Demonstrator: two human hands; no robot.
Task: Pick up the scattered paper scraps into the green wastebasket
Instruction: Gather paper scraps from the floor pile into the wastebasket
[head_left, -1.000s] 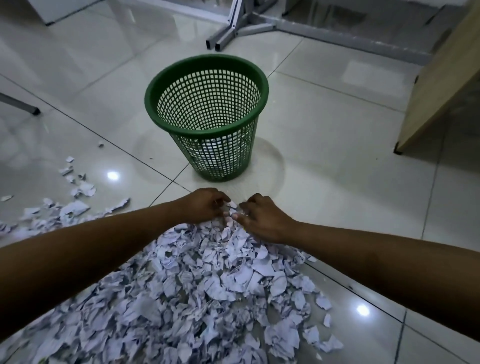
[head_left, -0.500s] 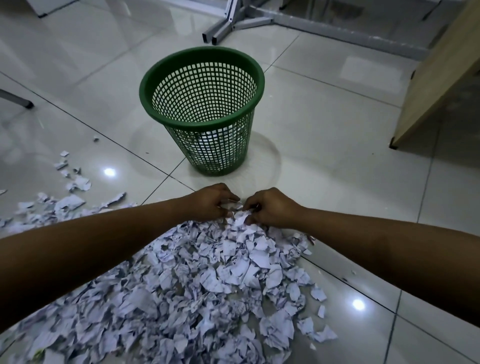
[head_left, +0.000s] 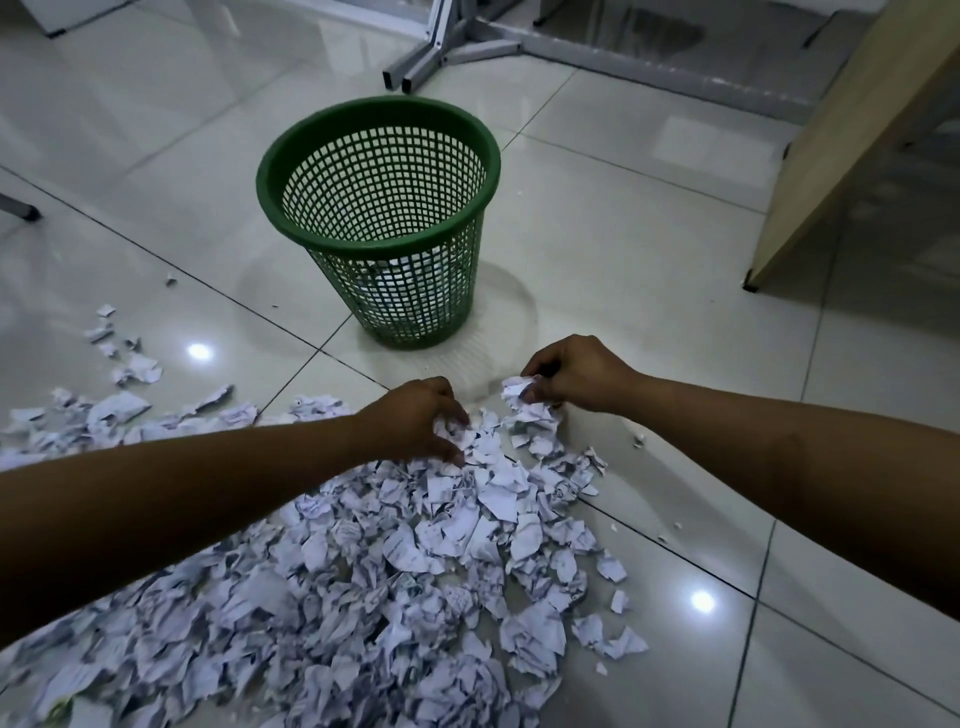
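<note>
While both hands' fingers clutch crumpled paper scraps (head_left: 395, 561), round mesh wastebasket (head_left: 378, 171) stands beyond.

the floor (head_left: 649, 270) is made of big shiny pale tiles with thin dark lines between them. small bright lights shine back off it. a big heap of torn paper scraps (head_left: 395, 561) lies on it, on the near side of where the two hands grab. more loose scraps (head_left: 130, 369) lie spread out, well off to the left of the grip. a few tiny bits (head_left: 638, 441) lie just right of it. the green wastebasket (head_left: 382, 223) stands upright on the tiles, just past the hands. farther back, grey metal legs (head_left: 452, 52) rest on the floor. a wooden board (head_left: 831, 156) stands on it, far to the right.
</note>
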